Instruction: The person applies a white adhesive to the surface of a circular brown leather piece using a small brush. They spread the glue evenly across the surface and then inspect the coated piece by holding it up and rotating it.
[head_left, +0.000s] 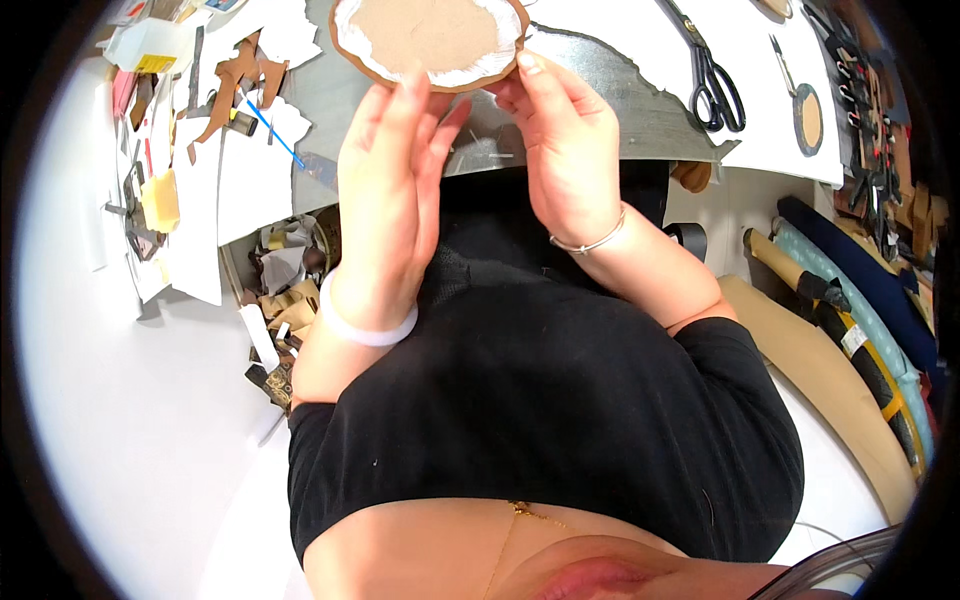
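Note:
A rounded beige panel (427, 34) with a rough white band and a brown, leather-like rim is held up at the top of the view, its far edge cut off by the frame. My right hand (574, 142) pinches the rim at the right between thumb and fingers. At the near rim is my left hand (390, 180), one slightly blurred digit in front of the panel and other fingers behind it. Under the panel lies a grey work surface (322, 112). To the right, black-handled scissors (709, 82) rest on white sheet material.
Brown offcuts (240, 75), a blue stick tool (270, 127), a yellow sponge (160, 201) and a translucent container (150, 45) lie on the left. A small oval piece (808, 120) and a thin brush-like tool (782, 64) are at right. Material rolls (855, 300) stand below; scraps (289, 262) fill a bin.

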